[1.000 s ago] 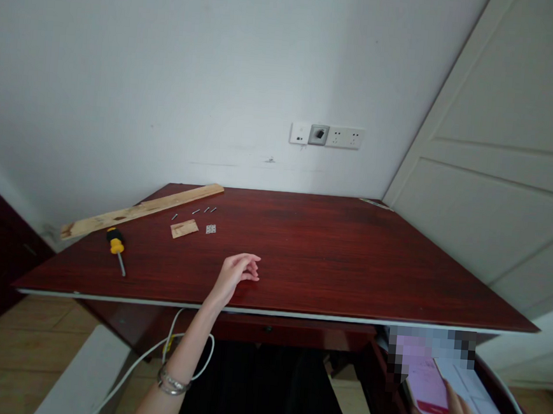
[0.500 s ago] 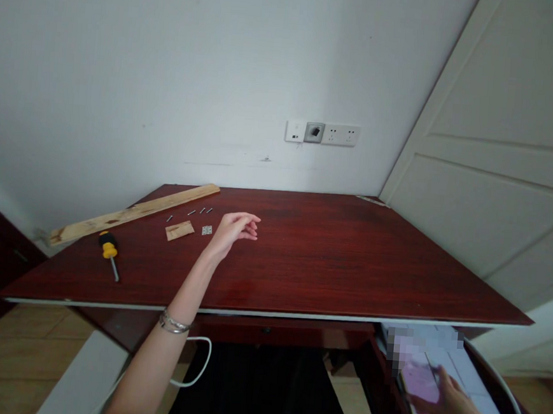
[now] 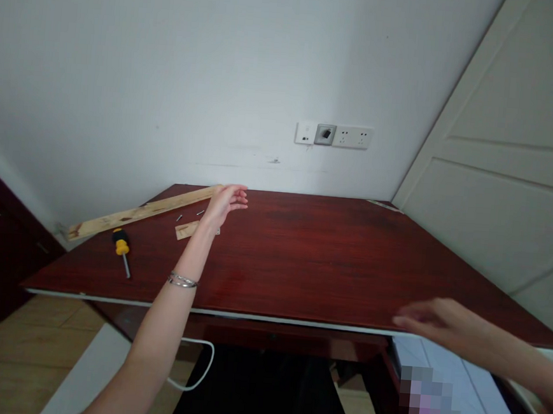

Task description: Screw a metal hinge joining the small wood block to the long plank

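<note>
The small work things lie grouped toward the left edge of the table, probably so that the middle and the right side stay free for the hands. The long wooden strip runs slantwise along that edge, its near end jutting past it and its far end close to the back edge; set there, it seems laid aside yet within reach. The screwdriver lies nearer the front-left corner, shaft toward the front edge, likely set apart to be easy to find. Between strip and forearm lie two screws and a small wooden piece, partly covered by the wrist, with a sliver of a pale metal plate on the wrist's other side. The left hand stretches out near the back edge, beside the strip's far end, fingers loosely curved and parted, apparently holding nothing; contact cannot be told. The right hand is over the front edge, toward the right corner, wrist bent and fingers pointing left, too blurred to tell how wide it is.
</note>
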Tool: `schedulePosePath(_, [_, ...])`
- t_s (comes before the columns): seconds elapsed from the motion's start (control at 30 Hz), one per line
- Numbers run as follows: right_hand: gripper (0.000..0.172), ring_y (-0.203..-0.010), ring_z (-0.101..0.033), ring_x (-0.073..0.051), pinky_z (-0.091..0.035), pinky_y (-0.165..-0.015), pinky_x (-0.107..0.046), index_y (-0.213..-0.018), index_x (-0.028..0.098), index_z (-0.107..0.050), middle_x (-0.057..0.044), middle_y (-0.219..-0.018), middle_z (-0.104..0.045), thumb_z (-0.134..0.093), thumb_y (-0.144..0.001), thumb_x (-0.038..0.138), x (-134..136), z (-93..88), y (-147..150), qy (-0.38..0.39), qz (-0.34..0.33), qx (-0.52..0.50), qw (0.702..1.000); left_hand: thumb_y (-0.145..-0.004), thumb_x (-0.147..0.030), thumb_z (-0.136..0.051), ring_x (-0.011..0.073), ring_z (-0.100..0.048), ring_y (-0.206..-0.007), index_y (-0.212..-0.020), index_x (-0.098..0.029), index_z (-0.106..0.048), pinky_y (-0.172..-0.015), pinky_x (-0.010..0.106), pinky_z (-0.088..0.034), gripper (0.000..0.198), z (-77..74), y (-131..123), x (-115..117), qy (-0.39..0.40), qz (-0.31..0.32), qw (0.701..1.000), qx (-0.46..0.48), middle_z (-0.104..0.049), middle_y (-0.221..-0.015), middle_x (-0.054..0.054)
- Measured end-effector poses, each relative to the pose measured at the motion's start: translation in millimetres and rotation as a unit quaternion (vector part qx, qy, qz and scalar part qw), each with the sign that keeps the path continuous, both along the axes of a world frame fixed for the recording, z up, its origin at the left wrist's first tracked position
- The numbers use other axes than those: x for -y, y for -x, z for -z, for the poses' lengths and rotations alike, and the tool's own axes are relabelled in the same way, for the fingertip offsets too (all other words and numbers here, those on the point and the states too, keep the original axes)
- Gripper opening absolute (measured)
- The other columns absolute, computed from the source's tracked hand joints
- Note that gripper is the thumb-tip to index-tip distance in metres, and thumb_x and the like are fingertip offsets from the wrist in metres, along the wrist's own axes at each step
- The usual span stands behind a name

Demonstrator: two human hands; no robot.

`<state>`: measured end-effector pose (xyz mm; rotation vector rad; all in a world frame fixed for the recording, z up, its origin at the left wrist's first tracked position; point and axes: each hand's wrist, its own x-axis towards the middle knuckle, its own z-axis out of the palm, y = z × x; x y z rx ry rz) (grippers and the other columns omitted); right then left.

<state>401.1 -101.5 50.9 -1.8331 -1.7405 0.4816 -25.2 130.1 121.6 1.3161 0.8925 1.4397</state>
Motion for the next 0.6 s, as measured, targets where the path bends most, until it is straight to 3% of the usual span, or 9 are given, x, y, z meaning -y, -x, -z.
schedulePosePath(0.03, [0.032,-0.066,-0.070,-0.021,-0.056,-0.062,-0.032,-0.077,0.021,-0.075,-0.004,-0.076,-0.075,-0.067,-0.067,0.050,-22,-28.0,19,0.039,-0.105,0.023,0.993,-0.070,-0.024,-0.057,0.0126,-0.060,-0.062,-0.086,-0.009,-0.063,-0.061,0.030,-0.054,0.023,-6.7,5,-11,-0.008,-0.021,1.000,-0.001,-0.060,-0.075,0.006])
schedulePosePath(0.13, [0.038,-0.077,-0.070,-0.017,-0.054,-0.074,-0.029,-0.089,0.016,-0.074,0.000,-0.086,-0.075,-0.066,-0.069,0.047,-101,-99.7,78,-0.049,-0.210,0.094,0.972,-0.071,-0.025,-0.058,0.0125,-0.060,-0.067,-0.089,-0.010,-0.059,-0.065,0.030,-0.054,0.024,-28.9,28,-47,-0.024,-0.128,0.990,-0.053,-0.061,-0.082,0.007])
schedulePosePath(0.2, [0.036,-0.078,-0.070,-0.016,-0.052,-0.077,-0.030,-0.092,0.012,-0.073,0.000,-0.085,-0.075,-0.066,-0.070,0.040,-162,-130.8,117,-0.077,-0.256,0.142,0.953,-0.075,-0.029,-0.055,0.0117,-0.060,-0.068,-0.091,-0.010,-0.057,-0.067,0.028,-0.053,0.025,-42.4,49,-70,-0.010,-0.194,0.966,-0.169,-0.062,-0.085,0.008])
schedulePosePath(0.27, [0.037,-0.089,-0.068,-0.019,-0.050,-0.084,-0.033,-0.099,0.009,-0.071,-0.004,-0.093,-0.074,-0.068,-0.070,0.031,-224,-148.2,153,-0.100,-0.274,0.218,0.931,-0.072,-0.029,-0.060,0.0149,-0.061,-0.072,-0.089,-0.009,-0.058,-0.068,0.029,-0.052,0.027,-53.1,76,-88,0.005,-0.212,0.949,-0.235,-0.063,-0.085,0.010])
schedulePosePath(0.4, [0.057,-0.116,-0.057,-0.025,-0.043,-0.097,-0.032,-0.125,0.013,-0.058,-0.012,-0.129,-0.059,-0.072,-0.070,0.018,-328,-154.7,226,-0.071,-0.285,0.390,0.873,-0.057,-0.030,-0.073,0.0247,-0.063,-0.088,-0.095,-0.008,-0.063,-0.077,0.034,-0.050,0.044,-65.0,150,-101,0.045,-0.218,0.907,-0.359,-0.067,-0.092,0.012])
schedulePosePath(0.53, [0.068,-0.119,-0.054,-0.027,-0.045,-0.094,-0.034,-0.131,0.017,-0.052,-0.013,-0.134,-0.054,-0.074,-0.067,0.010,-394,-139.1,298,-0.051,-0.290,0.419,0.859,-0.061,-0.047,-0.066,0.0272,-0.054,-0.116,-0.128,-0.005,-0.048,-0.092,0.027,-0.043,0.080,-62.4,231,-96,0.085,-0.162,0.733,-0.655,-0.052,-0.131,0.019])
schedulePosePath(0.6, [0.059,-0.117,-0.054,-0.025,-0.046,-0.093,-0.034,-0.127,0.021,-0.053,-0.010,-0.131,-0.055,-0.073,-0.072,0.014,-417,-127.3,332,-0.044,-0.298,0.431,0.851,-0.065,-0.049,-0.061,0.0275,-0.044,-0.127,-0.137,-0.002,-0.037,-0.099,0.025,-0.038,0.090,-54.7,265,-90,0.131,-0.105,0.641,-0.749,-0.040,-0.142,0.021])
